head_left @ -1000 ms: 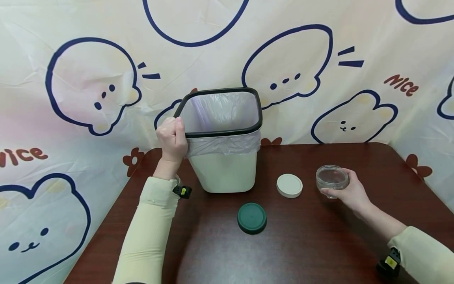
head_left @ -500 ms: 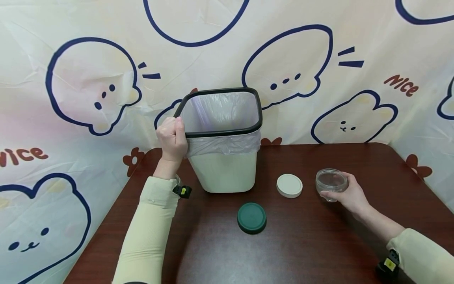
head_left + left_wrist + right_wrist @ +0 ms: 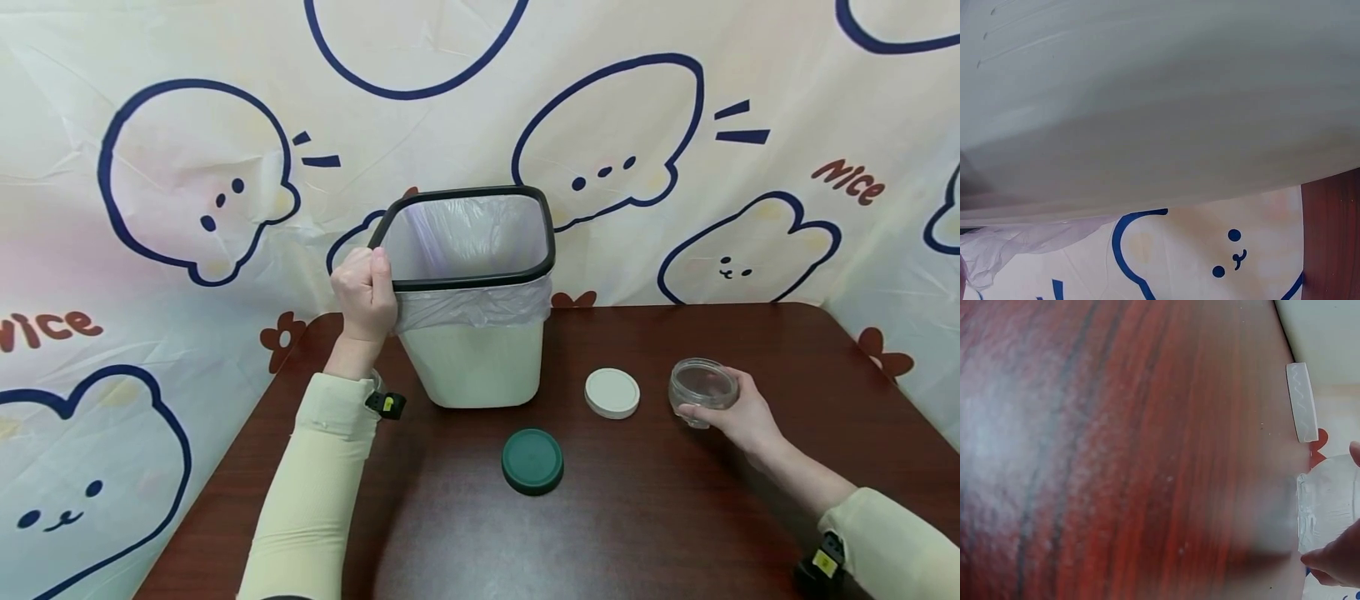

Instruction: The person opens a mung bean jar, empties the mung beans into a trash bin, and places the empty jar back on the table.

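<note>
My left hand [image 3: 363, 293] grips the dark rim of a pale trash bin [image 3: 472, 362] at its left front corner. The bin stands upright at the back of the table, lined with a thin plastic bag [image 3: 480, 304] folded over the rim. On the right, my right hand [image 3: 742, 417] holds a clear open-topped jar [image 3: 702, 385], thumb in front and fingers around the far side. In the right wrist view the jar [image 3: 1329, 500] is upright and close to the tabletop; whether it touches, I cannot tell. A white lid [image 3: 612, 393] lies left of the jar.
A green lid [image 3: 532, 461] lies in front of the bin on the dark wooden table [image 3: 615, 525]. Behind the table hangs a pale sheet [image 3: 435, 142] printed with cartoon animals, close behind the bin.
My right hand has brought the jar slightly down and toward me. My left hand and the bin stay where they were, as do both lids.
</note>
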Action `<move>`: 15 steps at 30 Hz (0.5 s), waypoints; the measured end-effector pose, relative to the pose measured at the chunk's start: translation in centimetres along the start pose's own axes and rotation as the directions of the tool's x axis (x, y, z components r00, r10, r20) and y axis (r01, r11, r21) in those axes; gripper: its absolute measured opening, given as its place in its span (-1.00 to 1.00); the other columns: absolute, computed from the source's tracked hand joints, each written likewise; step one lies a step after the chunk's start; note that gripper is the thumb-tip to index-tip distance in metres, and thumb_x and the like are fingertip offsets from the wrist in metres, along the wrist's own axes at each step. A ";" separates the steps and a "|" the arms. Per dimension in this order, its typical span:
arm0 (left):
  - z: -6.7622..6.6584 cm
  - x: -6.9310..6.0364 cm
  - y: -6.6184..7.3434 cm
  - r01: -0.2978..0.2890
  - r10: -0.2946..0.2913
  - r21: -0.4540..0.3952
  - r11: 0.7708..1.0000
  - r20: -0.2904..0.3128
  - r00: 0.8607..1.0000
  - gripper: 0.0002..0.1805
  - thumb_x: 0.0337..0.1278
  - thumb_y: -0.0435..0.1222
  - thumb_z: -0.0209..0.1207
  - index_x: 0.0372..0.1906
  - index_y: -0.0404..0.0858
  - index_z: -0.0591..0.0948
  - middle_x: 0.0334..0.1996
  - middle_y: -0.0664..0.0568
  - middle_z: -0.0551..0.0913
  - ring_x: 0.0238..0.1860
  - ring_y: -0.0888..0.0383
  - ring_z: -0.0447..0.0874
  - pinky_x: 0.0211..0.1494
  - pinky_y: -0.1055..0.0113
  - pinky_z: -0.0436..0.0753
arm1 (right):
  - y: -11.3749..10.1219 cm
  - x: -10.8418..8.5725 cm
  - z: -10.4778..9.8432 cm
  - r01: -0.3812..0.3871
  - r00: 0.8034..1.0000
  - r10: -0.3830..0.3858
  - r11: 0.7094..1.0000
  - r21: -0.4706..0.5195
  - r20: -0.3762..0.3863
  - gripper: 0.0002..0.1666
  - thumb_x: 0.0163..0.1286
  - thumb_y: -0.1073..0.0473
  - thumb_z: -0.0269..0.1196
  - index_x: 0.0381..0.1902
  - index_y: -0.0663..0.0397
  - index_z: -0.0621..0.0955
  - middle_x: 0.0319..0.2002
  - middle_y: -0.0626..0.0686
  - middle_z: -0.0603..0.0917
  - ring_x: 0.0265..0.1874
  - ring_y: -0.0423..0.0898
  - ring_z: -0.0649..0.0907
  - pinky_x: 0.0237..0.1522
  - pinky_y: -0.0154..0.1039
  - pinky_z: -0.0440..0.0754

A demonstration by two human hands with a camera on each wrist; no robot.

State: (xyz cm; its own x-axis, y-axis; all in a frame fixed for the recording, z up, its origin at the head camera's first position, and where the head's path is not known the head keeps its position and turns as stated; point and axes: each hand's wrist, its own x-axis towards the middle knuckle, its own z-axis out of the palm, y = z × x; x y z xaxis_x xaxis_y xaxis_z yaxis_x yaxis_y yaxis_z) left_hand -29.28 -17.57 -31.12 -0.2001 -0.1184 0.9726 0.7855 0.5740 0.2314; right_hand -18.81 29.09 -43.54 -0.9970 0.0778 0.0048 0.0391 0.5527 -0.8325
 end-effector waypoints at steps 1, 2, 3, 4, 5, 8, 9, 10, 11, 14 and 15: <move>0.0 0.0 0.0 0.000 0.000 -0.001 1.000 0.002 1.000 -0.49 0.19 -0.34 -0.13 -0.89 -0.29 0.13 -0.86 -0.04 0.12 -0.77 0.05 0.08 -0.58 0.34 0.00 | 0.0 0.0 0.0 0.005 1.000 -0.005 1.000 -0.003 -0.002 0.14 0.17 0.13 0.45 0.37 0.52 -0.02 0.23 0.53 0.21 0.15 0.40 0.29 0.10 0.25 0.23; 0.0 0.0 0.0 0.000 0.000 -0.003 1.000 0.004 1.000 -0.48 0.19 -0.34 -0.13 -0.89 -0.29 0.12 -0.86 -0.03 0.12 -0.77 0.05 0.08 -0.58 0.34 0.00 | 0.1 -0.1 0.1 0.007 1.000 -0.007 1.000 -0.003 -0.002 0.14 0.17 0.13 0.45 0.37 0.52 -0.02 0.23 0.53 0.21 0.15 0.39 0.30 0.10 0.24 0.23; 0.0 0.0 -0.1 -0.001 0.001 -0.005 1.000 0.005 1.000 -0.48 0.20 -0.34 -0.12 -0.89 -0.29 0.12 -0.86 -0.03 0.11 -0.77 0.04 0.08 -0.58 0.33 0.00 | 0.1 -0.1 0.1 0.007 1.000 -0.007 1.000 -0.004 -0.002 0.15 0.16 0.13 0.45 0.38 0.52 -0.02 0.23 0.53 0.21 0.15 0.39 0.30 0.10 0.24 0.23; -0.1 0.0 -0.1 -0.002 0.002 -0.005 1.000 0.010 1.000 -0.48 0.20 -0.34 -0.12 -0.89 -0.29 0.12 -0.86 -0.02 0.11 -0.77 0.04 0.08 -0.58 0.33 0.00 | 0.1 -0.2 0.1 0.008 1.000 -0.008 1.000 -0.005 0.001 0.15 0.16 0.13 0.45 0.38 0.52 -0.03 0.23 0.53 0.21 0.15 0.40 0.30 0.10 0.24 0.22; -0.1 0.0 -0.1 -0.004 0.004 -0.006 1.000 0.014 1.000 -0.48 0.20 -0.34 -0.12 -0.89 -0.29 0.12 -0.86 -0.02 0.11 -0.76 0.04 0.08 -0.58 0.33 0.00 | 0.1 -0.2 0.1 0.007 1.000 -0.007 1.000 -0.003 0.002 0.16 0.15 0.13 0.46 0.38 0.51 -0.03 0.23 0.53 0.22 0.16 0.39 0.31 0.11 0.23 0.22; -0.3 0.0 -0.2 -0.006 0.006 -0.001 1.000 0.034 0.999 -0.48 0.21 -0.34 -0.12 -0.89 -0.28 0.13 -0.85 -0.01 0.11 -0.76 0.04 0.08 -0.58 0.33 0.00 | 0.2 -0.3 0.0 0.002 1.000 -0.002 1.000 -0.004 0.012 0.19 0.14 0.12 0.47 0.38 0.51 -0.06 0.24 0.54 0.22 0.17 0.39 0.31 0.12 0.22 0.20; -0.3 0.0 -0.1 -0.005 0.004 0.004 1.000 0.043 0.999 -0.48 0.22 -0.34 -0.12 -0.89 -0.28 0.13 -0.85 -0.02 0.11 -0.76 0.04 0.08 -0.58 0.33 0.00 | 0.2 -0.3 0.0 0.004 1.000 -0.004 1.000 -0.009 0.017 0.20 0.14 0.11 0.47 0.39 0.51 -0.07 0.24 0.54 0.21 0.18 0.39 0.30 0.12 0.22 0.19; -0.4 0.1 -0.1 -0.004 0.003 0.010 1.000 0.053 0.999 -0.48 0.22 -0.33 -0.12 -0.88 -0.28 0.14 -0.85 -0.02 0.12 -0.76 0.04 0.09 -0.58 0.33 0.00 | 0.2 -0.3 -0.1 0.006 1.000 -0.005 1.000 -0.021 0.021 0.21 0.15 0.09 0.46 0.39 0.51 -0.08 0.24 0.55 0.19 0.18 0.40 0.29 0.11 0.24 0.19; -0.5 0.1 -0.1 -0.003 0.002 0.015 1.000 0.061 0.998 -0.48 0.22 -0.33 -0.12 -0.88 -0.28 0.14 -0.85 -0.02 0.12 -0.76 0.04 0.09 -0.58 0.33 0.00 | 0.2 -0.3 -0.1 0.006 1.000 -0.005 1.000 -0.030 0.022 0.22 0.14 0.08 0.47 0.39 0.50 -0.08 0.25 0.54 0.19 0.19 0.39 0.28 0.12 0.24 0.20; -0.6 0.0 -0.1 -0.002 0.000 0.023 1.000 0.081 0.997 -0.47 0.23 -0.31 -0.13 -0.89 -0.28 0.15 -0.86 -0.03 0.13 -0.76 0.04 0.10 -0.59 0.33 0.01 | 0.1 -0.3 -0.4 0.016 0.999 -0.014 0.997 -0.073 0.032 0.28 0.13 0.03 0.47 0.41 0.48 -0.12 0.27 0.56 0.13 0.21 0.42 0.24 0.11 0.30 0.20; -0.6 0.0 -0.1 -0.002 0.000 0.024 1.000 0.085 0.996 -0.47 0.23 -0.31 -0.13 -0.89 -0.28 0.15 -0.86 -0.03 0.13 -0.76 0.05 0.10 -0.59 0.33 0.01 | 0.1 -0.4 -0.5 0.021 0.999 -0.017 0.996 -0.088 0.035 0.29 0.13 0.02 0.47 0.42 0.48 -0.14 0.27 0.57 0.11 0.21 0.43 0.23 0.11 0.32 0.21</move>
State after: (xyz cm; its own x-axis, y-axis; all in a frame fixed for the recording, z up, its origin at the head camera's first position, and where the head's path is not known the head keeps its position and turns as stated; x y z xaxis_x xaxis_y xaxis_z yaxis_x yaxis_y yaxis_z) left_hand -28.99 -18.14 -31.13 -0.2496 -0.0491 0.9671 0.7716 0.5933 0.2293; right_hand -18.39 29.50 -43.37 -0.9992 0.0390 0.0000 0.0244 0.6250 -0.7803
